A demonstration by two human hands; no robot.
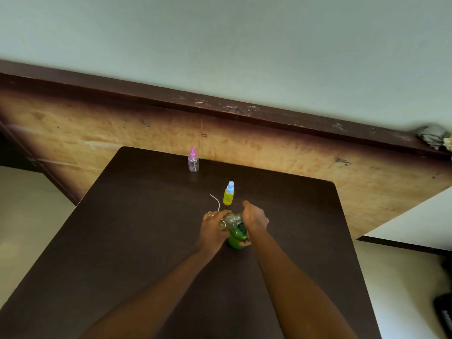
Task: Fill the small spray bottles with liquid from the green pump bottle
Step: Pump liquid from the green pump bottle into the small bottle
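The green pump bottle (236,237) stands on the dark table (146,241) in the middle. My right hand (254,217) grips it from the right and covers its top. My left hand (213,230) holds a small clear spray bottle (230,220) tipped against the green bottle's neck. A thin white dip tube (216,201) sticks up from behind my left hand. A small bottle with yellow-green liquid and a blue cap (229,193) stands just beyond my hands. A clear bottle with a pink cap (193,160) stands at the table's far edge.
A worn wooden panel (122,135) with a dark top rail runs behind the table. A crumpled grey cloth (431,137) sits on that rail at the far right. A white surface (420,226) lies to the right, a dark object (444,314) at the lower right edge.
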